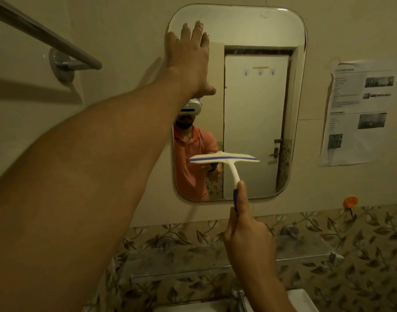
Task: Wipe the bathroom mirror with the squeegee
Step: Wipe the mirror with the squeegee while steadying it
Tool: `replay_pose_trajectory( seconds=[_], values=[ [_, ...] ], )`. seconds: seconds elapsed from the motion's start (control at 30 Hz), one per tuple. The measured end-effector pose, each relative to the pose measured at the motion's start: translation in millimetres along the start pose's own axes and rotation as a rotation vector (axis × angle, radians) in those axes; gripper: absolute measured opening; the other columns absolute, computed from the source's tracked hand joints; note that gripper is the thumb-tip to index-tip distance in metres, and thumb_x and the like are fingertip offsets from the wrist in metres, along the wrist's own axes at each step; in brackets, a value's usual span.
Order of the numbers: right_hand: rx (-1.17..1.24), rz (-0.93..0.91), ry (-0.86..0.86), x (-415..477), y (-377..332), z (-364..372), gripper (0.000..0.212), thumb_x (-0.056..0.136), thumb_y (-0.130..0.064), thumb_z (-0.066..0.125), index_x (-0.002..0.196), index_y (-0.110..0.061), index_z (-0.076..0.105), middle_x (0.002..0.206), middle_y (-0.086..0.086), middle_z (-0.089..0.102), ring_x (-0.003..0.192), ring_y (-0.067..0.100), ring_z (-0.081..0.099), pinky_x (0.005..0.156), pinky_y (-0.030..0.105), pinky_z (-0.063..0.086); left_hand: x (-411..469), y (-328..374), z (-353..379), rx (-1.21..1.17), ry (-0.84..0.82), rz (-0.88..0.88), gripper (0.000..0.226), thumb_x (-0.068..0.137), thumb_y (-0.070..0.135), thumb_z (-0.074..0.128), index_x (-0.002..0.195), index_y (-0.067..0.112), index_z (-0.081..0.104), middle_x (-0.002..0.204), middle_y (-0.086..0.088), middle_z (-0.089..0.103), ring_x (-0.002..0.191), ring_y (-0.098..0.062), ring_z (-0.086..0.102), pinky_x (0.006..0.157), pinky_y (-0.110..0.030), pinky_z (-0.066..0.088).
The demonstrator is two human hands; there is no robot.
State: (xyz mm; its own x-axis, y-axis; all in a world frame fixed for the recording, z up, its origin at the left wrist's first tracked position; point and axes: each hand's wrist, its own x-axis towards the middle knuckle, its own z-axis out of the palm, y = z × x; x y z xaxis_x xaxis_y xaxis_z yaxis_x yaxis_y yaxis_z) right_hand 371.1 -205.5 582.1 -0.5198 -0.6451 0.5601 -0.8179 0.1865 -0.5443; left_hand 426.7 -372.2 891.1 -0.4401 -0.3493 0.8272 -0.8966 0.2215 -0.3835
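Observation:
A rounded rectangular mirror (pixel 256 30) hangs on the wall ahead. My left hand (pixel 189 57) lies flat, fingers spread, against the mirror's upper left edge. My right hand (pixel 247 239) grips the blue end of a white squeegee (pixel 224 159) handle. The squeegee's blade is level, with a blue strip, in front of the mirror's lower middle; whether it touches the glass I cannot tell. The mirror reflects a person in an orange shirt and a white door.
A metal towel bar (pixel 42 36) juts out at upper left. A glass shelf (pixel 305 248) runs under the mirror, above a tap (pixel 238 291) and white basin (pixel 301 298). A printed paper (pixel 357 111) is stuck to the wall at right, an orange hook (pixel 350 202) below it.

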Motion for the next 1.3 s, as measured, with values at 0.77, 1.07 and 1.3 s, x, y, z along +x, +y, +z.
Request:
replay_pose_trajectory(
  seconds=[0.77,1.07,1.3],
  values=[
    [-0.062,0.216,-0.127,-63.9,46.2,66.1,0.101,0.092,-0.035,0.059,0.142,-0.059,-0.026,0.047,-0.005,0.049,0.035,0.01,0.038,0.039,0.029,0.045,-24.2,12.0,19.3,-0.078,0.011,-0.039,0.101,0.084,0.07,0.061,0.16,0.018,0.019,0.168,-0.011,0.012,0.152,-0.034,0.019,0.113,-0.06,0.025],
    [-0.015,0.039,0.003,-46.5,38.5,29.3,0.1,0.072,-0.016,0.085,0.153,-0.041,0.031,0.038,-0.008,0.022,0.024,0.003,0.015,0.028,0.01,0.025,-14.1,-11.8,10.4,-0.113,0.089,0.049,0.056,0.097,0.041,0.051,0.149,0.022,0.045,0.155,-0.008,0.04,0.136,-0.033,0.04,0.105,-0.052,0.034],
    [0.218,-0.104,0.104,32.1,-67.5,-66.8,0.064,0.103,-0.041,0.036,0.153,-0.054,-0.002,0.061,-0.004,0.055,0.05,0.011,0.053,0.045,0.025,0.038,17.5,-60.0,-18.9,-0.26,0.056,0.007,0.063,0.09,0.014,0.056,0.151,0.022,0.042,0.153,-0.004,0.044,0.136,-0.032,0.039,0.106,-0.05,0.03]
  ],
)
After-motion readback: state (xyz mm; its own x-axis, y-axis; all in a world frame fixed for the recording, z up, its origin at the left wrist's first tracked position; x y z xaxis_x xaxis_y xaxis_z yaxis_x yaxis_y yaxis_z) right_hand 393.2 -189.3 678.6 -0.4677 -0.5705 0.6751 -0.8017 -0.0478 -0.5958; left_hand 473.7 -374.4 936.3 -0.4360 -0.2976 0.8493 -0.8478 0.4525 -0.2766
